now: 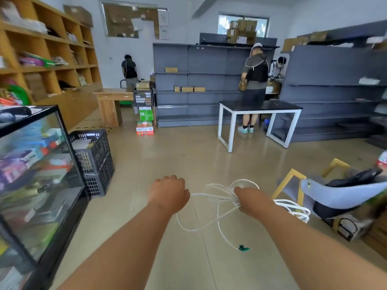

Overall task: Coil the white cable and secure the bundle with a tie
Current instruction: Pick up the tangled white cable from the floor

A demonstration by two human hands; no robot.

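The white cable [217,195] hangs in the air in front of me, partly gathered into several loose loops. My right hand [249,198] is closed around that bundle, with loops sticking out above it and behind it to the right. One strand runs left into my left hand [169,191], which is closed on it, back of the hand up. A long slack loop droops below both hands. The cable's free end dangles lowest and carries a small green tie [244,248]. The fingers of both hands are hidden from view.
A glass display case [37,174] stands close on my left, with stacked black crates [94,162] behind it. A grey chair [339,193] with yellow legs is at my right. A white-framed table [259,114], grey shelving and three people stand farther back across the tiled floor.
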